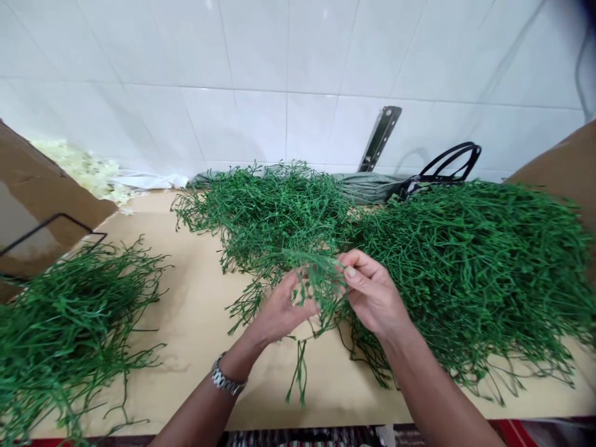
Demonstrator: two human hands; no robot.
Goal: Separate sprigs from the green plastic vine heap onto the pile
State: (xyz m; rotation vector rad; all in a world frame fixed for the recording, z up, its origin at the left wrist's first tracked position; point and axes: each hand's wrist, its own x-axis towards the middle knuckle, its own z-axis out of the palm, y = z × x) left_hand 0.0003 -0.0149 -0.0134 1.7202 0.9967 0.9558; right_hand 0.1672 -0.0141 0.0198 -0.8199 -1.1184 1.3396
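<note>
Both hands meet over the middle of a pale tabletop (195,323). My left hand (279,310), with a metal watch on its wrist, and my right hand (372,292) each pinch a green plastic sprig (316,279) of thin branching stems held between them. Its lower stems hang down toward the table's front edge. Behind the hands lies a middle pile of green sprigs (265,211). A larger heap of green sprigs (475,261) spreads out to the right of my right hand.
A third heap of green sprigs (65,323) lies at the left beside a brown cardboard box (32,192). White plastic blossoms (88,167) sit at the back left. A black-handled bag (442,167) and a metal bracket (379,136) rest against the tiled wall.
</note>
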